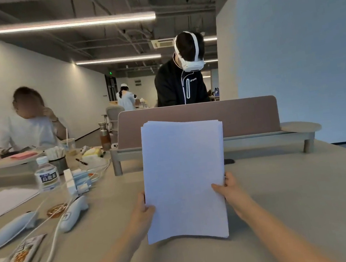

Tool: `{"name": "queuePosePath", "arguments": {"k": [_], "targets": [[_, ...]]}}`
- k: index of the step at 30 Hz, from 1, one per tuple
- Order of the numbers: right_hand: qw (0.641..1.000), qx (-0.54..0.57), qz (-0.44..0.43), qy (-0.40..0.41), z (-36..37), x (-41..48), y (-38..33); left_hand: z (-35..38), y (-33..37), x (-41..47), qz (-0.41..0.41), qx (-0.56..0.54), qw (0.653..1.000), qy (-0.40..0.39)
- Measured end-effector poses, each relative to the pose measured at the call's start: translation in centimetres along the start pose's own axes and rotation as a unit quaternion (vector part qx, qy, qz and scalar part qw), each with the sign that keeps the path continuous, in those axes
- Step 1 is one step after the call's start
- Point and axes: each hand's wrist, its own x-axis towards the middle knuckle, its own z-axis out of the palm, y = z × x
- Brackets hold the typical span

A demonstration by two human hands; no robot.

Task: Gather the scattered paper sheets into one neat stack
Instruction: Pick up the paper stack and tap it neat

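Note:
A stack of white paper sheets (184,177) stands upright in the middle of the view, its bottom edge on or just above the beige table (286,193). My left hand (142,212) grips the stack's left edge, thumb on the front. My right hand (230,189) grips the right edge, thumb in front and fingers behind. The top edges of the sheets are slightly fanned and uneven. More white sheets (3,202) lie flat at the far left of the table.
Left of the stack lie two white controllers (73,213), white cables, a water bottle (46,174), small boxes and snack packets (19,258). A brown desk divider (243,117) stands behind. One person sits at the left; another, wearing a headset, stands behind the divider.

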Motion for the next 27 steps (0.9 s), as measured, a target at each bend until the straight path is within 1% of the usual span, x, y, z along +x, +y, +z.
{"name": "queuePosePath", "arguments": {"k": [4,6,10,14,18,22,25,27], "targets": [[1.000,-0.005,-0.026,0.002,3.1,-0.4,-0.3,-1.1,-0.2,-0.4,0.037,0.059,0.996,0.050],[0.999,-0.007,-0.031,-0.002,3.9,-0.7,-0.1,-1.4,-0.7,-0.5,0.033,0.067,0.995,0.060],[0.998,0.029,-0.056,-0.006,4.1,-1.1,-0.3,-2.0,0.0,-0.7,0.033,0.010,0.997,0.062],[0.995,0.058,-0.077,0.002,4.3,-0.6,-1.3,-1.6,2.1,0.6,0.061,-0.047,0.993,0.094],[0.997,0.019,-0.070,0.030,5.1,-0.8,-1.1,-0.3,3.1,1.4,0.055,-0.029,0.991,0.119],[0.995,0.003,-0.081,0.060,5.0,-0.6,-2.5,0.8,4.1,1.7,0.074,-0.015,0.986,0.145],[0.995,-0.004,-0.089,0.055,4.3,-0.3,-3.4,1.1,4.6,1.9,0.080,-0.025,0.986,0.147],[0.996,-0.010,-0.073,0.049,4.0,-0.5,-2.7,1.3,3.7,2.0,0.053,-0.042,0.988,0.142]]}}
